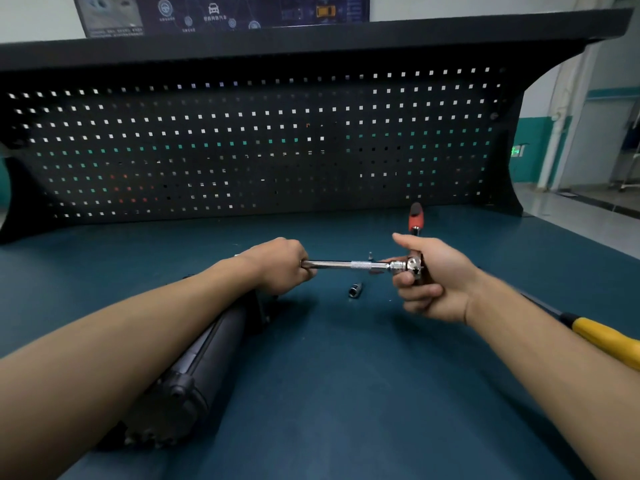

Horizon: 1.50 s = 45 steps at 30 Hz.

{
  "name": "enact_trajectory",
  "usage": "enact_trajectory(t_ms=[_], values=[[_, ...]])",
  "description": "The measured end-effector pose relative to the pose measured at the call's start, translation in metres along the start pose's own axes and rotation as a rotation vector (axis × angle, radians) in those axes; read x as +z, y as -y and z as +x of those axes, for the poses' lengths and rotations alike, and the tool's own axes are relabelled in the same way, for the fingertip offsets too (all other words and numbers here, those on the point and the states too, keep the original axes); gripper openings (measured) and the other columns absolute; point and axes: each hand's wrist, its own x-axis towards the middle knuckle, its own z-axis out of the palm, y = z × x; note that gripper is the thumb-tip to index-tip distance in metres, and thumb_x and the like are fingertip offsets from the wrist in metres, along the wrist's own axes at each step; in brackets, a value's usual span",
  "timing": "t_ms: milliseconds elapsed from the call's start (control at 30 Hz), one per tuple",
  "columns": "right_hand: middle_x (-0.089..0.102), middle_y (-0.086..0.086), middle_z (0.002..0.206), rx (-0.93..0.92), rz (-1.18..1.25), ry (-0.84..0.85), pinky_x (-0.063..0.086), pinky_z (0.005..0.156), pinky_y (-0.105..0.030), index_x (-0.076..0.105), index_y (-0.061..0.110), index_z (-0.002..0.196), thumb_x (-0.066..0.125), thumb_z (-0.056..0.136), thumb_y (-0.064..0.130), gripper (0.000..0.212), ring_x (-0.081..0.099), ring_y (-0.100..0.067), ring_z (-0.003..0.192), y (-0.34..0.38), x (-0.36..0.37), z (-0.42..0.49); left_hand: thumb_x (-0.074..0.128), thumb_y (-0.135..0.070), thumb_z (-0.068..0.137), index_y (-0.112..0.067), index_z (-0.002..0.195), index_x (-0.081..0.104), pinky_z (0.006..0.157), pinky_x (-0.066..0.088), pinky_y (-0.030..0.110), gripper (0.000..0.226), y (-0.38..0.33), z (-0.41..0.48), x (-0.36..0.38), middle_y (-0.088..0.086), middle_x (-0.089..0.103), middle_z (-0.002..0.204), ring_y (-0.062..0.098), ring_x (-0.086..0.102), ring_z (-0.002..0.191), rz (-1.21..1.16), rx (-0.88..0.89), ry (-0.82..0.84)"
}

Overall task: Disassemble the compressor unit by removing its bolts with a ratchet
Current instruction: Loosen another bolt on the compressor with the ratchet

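compressor point(194, 368) lying | left hand point(277, 265): extension bar point(346, 265) | right hand point(438, 280): ratchet point(414, 264) | poster point(221, 10) illegible

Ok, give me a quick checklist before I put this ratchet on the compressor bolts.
1. Extension bar joined to ratchet: ok.
2. Socket on the bar's free end: cannot tell, left hand covers it; a loose socket lies on the bench.
3. Right hand gripping ratchet head: ok.
4. Compressor steadied: not ok, both hands are on the tool.
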Motion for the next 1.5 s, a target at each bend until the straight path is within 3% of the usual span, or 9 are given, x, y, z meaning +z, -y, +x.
enact_trajectory(t_ms=[300,600,733,867,967,1067,1300,1433,1500], values=[[0.049,0.003,0.055,0.0,-0.024,-0.001,0.021,0.041,-0.019,0.071,0.019,0.072,0.071,0.073,0.04,0.021,0.031,-0.007,0.034,-0.003,0.002,0.001,0.054,-0.044,0.096,-0.015,0.064,0.049,0.05,0.032,0.029,0.044,0.001,0.002,0.0,0.002,0.051,0.061,0.021,0.048,0.062,-0.012,0.001,0.0],[0.058,-0.004,0.059,-0.054,-0.23,-0.068,0.027,0.042,-0.019,0.075,0.018,0.091,0.072,0.083,0.027,0.012,0.041,-0.009,0.039,-0.011,-0.003,0.005,0.058,-0.045,0.092,-0.016,0.064,0.054,0.048,0.03,0.028,0.04,0.003,0.001,0.001,-0.001,0.056,0.063,0.014,0.05,0.06,0.011,-0.01,-0.001],[0.066,-0.01,0.064,-0.323,-0.53,-0.177,0.036,0.042,-0.018,0.078,0.018,0.091,0.073,0.091,0.026,0.009,0.049,-0.013,0.047,-0.013,-0.004,0.005,0.056,-0.043,0.093,-0.018,0.065,0.054,0.048,0.028,0.028,0.037,0.002,0.002,0.002,-0.003,0.055,0.065,0.01,0.049,0.061,0.065,-0.006,-0.007],[0.075,-0.001,0.079,-0.661,-0.807,-0.233,0.053,0.068,-0.025,0.079,0.029,0.088,0.073,0.092,0.017,0.014,0.063,-0.007,0.072,-0.014,-0.007,0.01,0.053,-0.04,0.094,-0.017,0.064,0.051,0.048,0.029,0.028,0.038,0.001,0.001,0.001,-0.002,0.053,0.064,0.016,0.05,0.063,0.056,-0.002,-0.006],[0.07,0.01,0.079,-0.942,-0.856,-0.21,0.048,0.069,-0.012,0.079,0.021,0.098,0.073,0.088,-0.001,0.025,0.064,0.005,0.074,-0.018,-0.007,0.017,0.052,-0.038,0.095,-0.016,0.065,0.05,0.05,0.03,0.029,0.038,0.001,-0.001,-0.001,0.0,0.052,0.065,0.022,0.051,0.066,0.023,-0.01,-0.006],[0.068,0.01,0.083,-1.065,-0.96,-0.249,0.052,0.072,-0.027,0.08,0.019,0.102,0.076,0.087,0.003,0.021,0.066,-0.01,0.078,-0.019,-0.012,0.024,0.05,-0.037,0.096,-0.014,0.066,0.049,0.052,0.033,0.03,0.037,0.001,-0.002,-0.001,0.002,0.052,0.065,0.027,0.051,0.07,-0.005,-0.018,-0.005],[0.07,0.007,0.086,-1.08,-0.972,-0.294,0.052,0.072,-0.029,0.08,0.015,0.103,0.077,0.087,0.007,0.018,0.066,-0.012,0.078,-0.021,-0.013,0.022,0.05,-0.037,0.097,-0.015,0.067,0.047,0.05,0.03,0.028,0.038,0.002,0.0,0.0,0.0,0.05,0.066,0.026,0.049,0.07,0.018,-0.008,-0.001],[0.069,-0.015,0.073,-0.858,-0.775,-0.295,0.043,0.065,-0.017,0.078,-0.001,0.088,0.075,0.089,0.006,0.008,0.055,-0.003,0.064,-0.022,-0.002,0.016,0.049,-0.038,0.098,-0.016,0.066,0.046,0.05,0.029,0.029,0.039,0.002,0.002,0.0,0.0,0.05,0.067,0.026,0.049,0.07,0.039,-0.013,0.0],[0.067,-0.019,0.07,-0.727,-0.775,-0.354,0.039,0.058,-0.021,0.073,-0.003,0.08,0.071,0.094,0.023,0.03,0.048,-0.005,0.058,-0.017,0.001,0.014,0.049,-0.039,0.097,-0.016,0.066,0.048,0.049,0.03,0.028,0.039,0.002,0.002,0.001,0.0,0.051,0.067,0.024,0.049,0.066,0.04,-0.024,-0.003]])
